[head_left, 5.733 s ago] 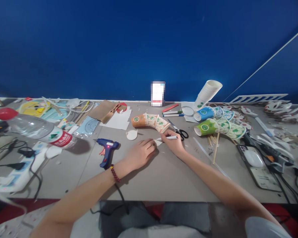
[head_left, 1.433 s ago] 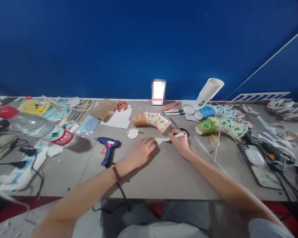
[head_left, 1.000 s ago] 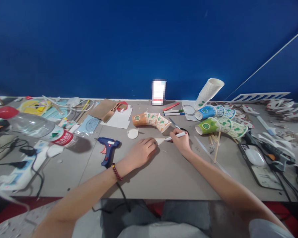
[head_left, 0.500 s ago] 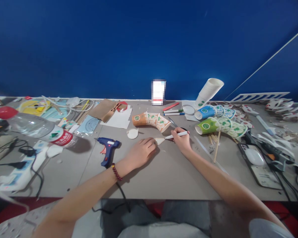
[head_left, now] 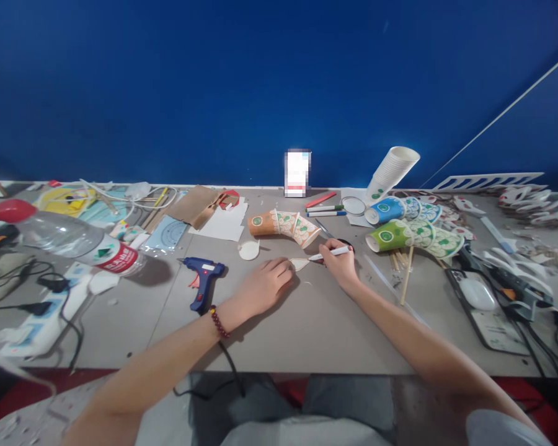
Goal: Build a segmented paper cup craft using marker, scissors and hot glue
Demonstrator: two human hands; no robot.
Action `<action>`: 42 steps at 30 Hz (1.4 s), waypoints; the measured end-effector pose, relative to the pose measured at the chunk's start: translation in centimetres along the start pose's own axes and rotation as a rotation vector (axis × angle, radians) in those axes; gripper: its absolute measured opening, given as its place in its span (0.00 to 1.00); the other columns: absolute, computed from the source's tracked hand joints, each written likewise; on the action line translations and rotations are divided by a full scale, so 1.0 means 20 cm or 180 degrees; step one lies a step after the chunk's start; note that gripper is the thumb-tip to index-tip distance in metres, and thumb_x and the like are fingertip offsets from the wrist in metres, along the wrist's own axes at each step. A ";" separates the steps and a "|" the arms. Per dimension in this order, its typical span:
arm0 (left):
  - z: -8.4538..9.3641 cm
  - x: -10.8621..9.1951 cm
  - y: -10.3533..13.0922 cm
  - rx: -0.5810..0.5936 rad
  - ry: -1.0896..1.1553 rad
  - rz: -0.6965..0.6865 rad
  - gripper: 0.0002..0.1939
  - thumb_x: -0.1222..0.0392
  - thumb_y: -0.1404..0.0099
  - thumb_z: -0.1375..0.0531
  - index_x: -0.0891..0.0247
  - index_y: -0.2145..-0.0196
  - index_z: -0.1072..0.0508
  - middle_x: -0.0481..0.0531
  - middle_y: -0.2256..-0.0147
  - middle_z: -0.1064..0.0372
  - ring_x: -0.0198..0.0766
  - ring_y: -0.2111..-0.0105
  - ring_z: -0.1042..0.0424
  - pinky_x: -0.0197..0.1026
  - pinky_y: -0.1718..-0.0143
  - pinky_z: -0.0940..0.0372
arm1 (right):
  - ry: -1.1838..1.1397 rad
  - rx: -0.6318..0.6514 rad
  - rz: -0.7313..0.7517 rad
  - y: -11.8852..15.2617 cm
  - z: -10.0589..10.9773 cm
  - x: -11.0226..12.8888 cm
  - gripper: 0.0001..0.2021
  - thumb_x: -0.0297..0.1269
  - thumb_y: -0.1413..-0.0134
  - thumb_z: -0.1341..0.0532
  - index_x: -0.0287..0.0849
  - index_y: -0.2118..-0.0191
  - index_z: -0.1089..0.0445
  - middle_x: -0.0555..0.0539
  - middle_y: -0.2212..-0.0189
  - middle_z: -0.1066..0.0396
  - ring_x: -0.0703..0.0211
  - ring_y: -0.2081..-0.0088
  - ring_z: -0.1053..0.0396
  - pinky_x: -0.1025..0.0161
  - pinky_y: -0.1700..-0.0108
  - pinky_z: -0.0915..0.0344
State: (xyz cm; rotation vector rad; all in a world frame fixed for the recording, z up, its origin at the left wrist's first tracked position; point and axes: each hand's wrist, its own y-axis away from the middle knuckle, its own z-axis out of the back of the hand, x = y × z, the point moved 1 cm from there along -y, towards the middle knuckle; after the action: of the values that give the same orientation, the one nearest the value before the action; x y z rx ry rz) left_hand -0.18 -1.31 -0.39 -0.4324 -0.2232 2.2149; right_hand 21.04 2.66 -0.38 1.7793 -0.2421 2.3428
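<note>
My right hand is closed around a white marker pen, its tip at the right end of a small leaf-shaped paper cutout. The cutout looks pale with a brownish edge. Fingers lying flat, my left hand presses on the cutout's left end and hides part of it. Just beyond lies a bent row of joined orange-patterned paper cups. Partly behind my right hand are scissors. A white paper disc lies to the left of the cutout.
A blue glue gun lies left of my left hand, near a plastic bottle and a power strip. Green joined cups, blue joined cups and a leaning cup stack occupy the right. A phone stands at the wall.
Almost nothing differs. My right hand and the marker pen have shifted very slightly, while my left hand stays on the cutout.
</note>
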 end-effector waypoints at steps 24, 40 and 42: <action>-0.02 0.01 0.01 -0.0011 0.0013 0.0029 0.14 0.61 0.28 0.51 0.63 0.49 0.33 0.60 0.48 0.32 0.46 0.44 0.34 0.52 0.46 0.35 | -0.0404 0.0206 -0.0073 0.02 -0.02 -0.02 0.15 0.44 0.58 0.40 0.46 0.83 0.45 0.56 0.89 0.44 0.65 0.84 0.44 0.67 0.82 0.44; -0.01 0.01 0.01 -0.0052 0.0025 0.0020 0.13 0.62 0.28 0.49 0.63 0.49 0.32 0.58 0.50 0.30 0.45 0.45 0.33 0.50 0.47 0.34 | 0.0019 0.0746 0.0493 0.02 -0.05 -0.05 0.16 0.47 0.51 0.37 0.44 0.80 0.37 0.53 0.85 0.34 0.65 0.84 0.41 0.66 0.80 0.44; -0.01 0.01 0.01 -0.0069 0.0034 0.0007 0.13 0.62 0.28 0.49 0.63 0.49 0.32 0.57 0.51 0.30 0.45 0.45 0.33 0.50 0.46 0.35 | 0.0141 0.0741 0.0549 0.02 -0.05 -0.05 0.16 0.48 0.50 0.37 0.43 0.80 0.36 0.52 0.85 0.33 0.65 0.84 0.40 0.66 0.79 0.43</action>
State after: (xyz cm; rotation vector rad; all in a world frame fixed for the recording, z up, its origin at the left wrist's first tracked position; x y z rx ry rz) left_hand -0.22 -1.29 -0.70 -0.4564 -0.2413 2.2136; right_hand 20.23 2.40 -1.67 1.8729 -0.1245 2.6231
